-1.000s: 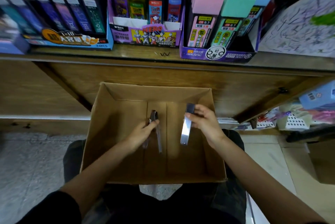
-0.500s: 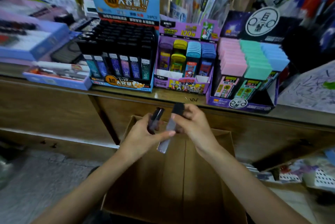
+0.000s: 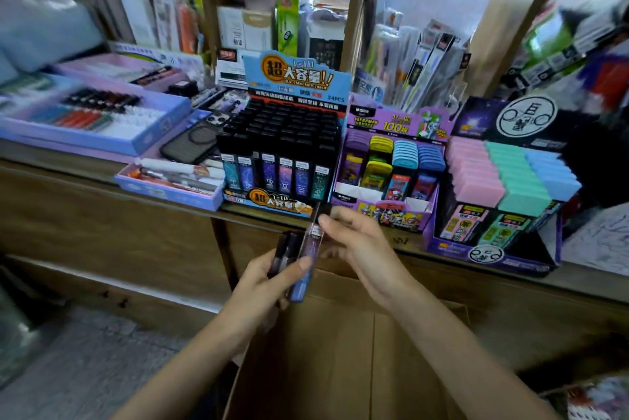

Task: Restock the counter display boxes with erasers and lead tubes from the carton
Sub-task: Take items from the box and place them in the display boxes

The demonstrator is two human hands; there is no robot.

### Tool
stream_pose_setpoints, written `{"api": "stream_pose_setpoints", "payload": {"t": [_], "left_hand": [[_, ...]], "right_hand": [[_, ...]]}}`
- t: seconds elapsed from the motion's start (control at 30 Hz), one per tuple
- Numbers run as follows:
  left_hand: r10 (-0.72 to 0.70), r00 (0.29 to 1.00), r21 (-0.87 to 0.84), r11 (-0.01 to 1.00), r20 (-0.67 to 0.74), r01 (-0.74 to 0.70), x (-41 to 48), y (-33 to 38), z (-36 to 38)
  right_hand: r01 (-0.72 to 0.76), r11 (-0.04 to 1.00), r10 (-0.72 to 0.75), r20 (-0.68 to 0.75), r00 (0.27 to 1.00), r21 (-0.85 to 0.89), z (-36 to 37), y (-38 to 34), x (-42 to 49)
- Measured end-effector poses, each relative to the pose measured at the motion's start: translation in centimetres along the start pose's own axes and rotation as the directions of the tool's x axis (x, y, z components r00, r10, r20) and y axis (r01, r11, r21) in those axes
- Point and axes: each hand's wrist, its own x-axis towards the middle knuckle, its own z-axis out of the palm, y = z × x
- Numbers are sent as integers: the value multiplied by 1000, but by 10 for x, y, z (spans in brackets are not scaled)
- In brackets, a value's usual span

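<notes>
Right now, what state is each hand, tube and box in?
Left hand, gripping dark lead tube, thumb on purple lead tube.
Right hand, pinching the purple lead tube's top.
Carton, open.
Blue display box, packed with upright tubes.
Purple display box, gaps in front row.

I count two hands: one left hand [image 3: 269, 287], one right hand [image 3: 360, 249]. Between them I make out two lead tubes, one dark tube [image 3: 285, 251] and one blue-violet tube [image 3: 308, 263]; a third may hide behind the dark one. One carton [image 3: 340, 351]. Three display boxes stand on the surface [image 3: 408, 244]: the blue box [image 3: 269, 203] shows six front-row tubes, the purple box [image 3: 391, 212] four colour columns, the dark box [image 3: 449, 246] three. One phone [image 3: 194, 140].
</notes>
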Motion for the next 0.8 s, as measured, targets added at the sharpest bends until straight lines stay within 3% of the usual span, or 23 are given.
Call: {"api": "stream_pose_setpoints", "payload": {"t": [0.17, 0.33, 0.5, 0.8], "left_hand": [[68, 996, -32, 997, -65, -70, 11, 7, -25], [-93, 968, -266, 964, -233, 28, 23, 21, -52], [-47, 970, -278, 960, -237, -22, 18, 19, -67], [47, 981, -245, 965, -191, -94, 15, 10, -80]], "right_hand": [[178, 966, -185, -19, 983, -189, 7, -31, 23], [326, 906, -359, -82, 930, -271, 20, -71, 59], [313, 813, -395, -71, 916, -491, 37, -77, 83], [278, 734, -394, -56, 917, -620, 46, -62, 86]]}}
